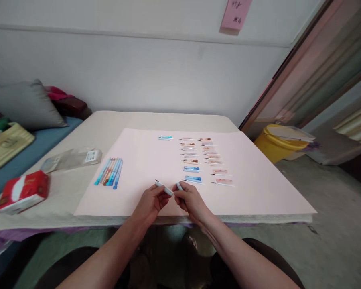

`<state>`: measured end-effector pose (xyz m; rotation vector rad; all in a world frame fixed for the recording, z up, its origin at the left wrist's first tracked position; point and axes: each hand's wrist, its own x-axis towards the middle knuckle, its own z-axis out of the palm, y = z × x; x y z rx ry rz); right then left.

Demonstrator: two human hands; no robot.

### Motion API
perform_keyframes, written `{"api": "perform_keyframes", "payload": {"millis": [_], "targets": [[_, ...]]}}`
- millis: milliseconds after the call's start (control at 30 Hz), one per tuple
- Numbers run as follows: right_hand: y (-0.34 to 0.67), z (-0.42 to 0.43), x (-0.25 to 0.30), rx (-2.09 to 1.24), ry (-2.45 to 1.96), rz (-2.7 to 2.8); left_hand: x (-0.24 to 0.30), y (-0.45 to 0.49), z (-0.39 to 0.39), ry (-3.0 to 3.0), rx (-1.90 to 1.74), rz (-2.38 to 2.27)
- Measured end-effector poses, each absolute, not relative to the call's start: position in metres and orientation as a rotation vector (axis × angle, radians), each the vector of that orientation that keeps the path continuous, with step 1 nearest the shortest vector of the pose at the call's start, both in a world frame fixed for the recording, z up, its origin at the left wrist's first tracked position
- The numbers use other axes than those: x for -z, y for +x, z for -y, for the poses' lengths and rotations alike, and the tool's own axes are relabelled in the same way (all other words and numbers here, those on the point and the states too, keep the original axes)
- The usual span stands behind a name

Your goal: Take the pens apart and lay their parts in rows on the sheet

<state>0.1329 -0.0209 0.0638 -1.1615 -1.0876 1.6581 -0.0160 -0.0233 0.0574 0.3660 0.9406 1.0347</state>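
Note:
My left hand (152, 202) pinches a slim white pen part (164, 188) with a dark tip pointing up and left. My right hand (190, 200) is closed on a small light-blue pen piece (179, 186), held close to the white part's right end. Both hands hover over the near edge of a pale pink sheet (258, 192). On the sheet lie a bundle of blue and orange pens (110, 172) at the left and two columns of taken-apart pens and refills (203, 158) in the middle.
A low table (78, 132) carries the sheet, a clear plastic bag (70, 158) and a red tissue pack (22, 192). A grey cushion (24, 104) lies at the left, a yellow bucket (278, 142) on the floor at the right.

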Motion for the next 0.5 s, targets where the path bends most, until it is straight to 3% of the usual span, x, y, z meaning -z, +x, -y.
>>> {"api": "perform_keyframes", "payload": {"millis": [500], "targets": [[0.1286, 0.0256, -0.0642, -1.760, -1.158, 1.164, -0.0510, -0.0154, 0.0207, 0.358, -1.049, -1.069]]}}
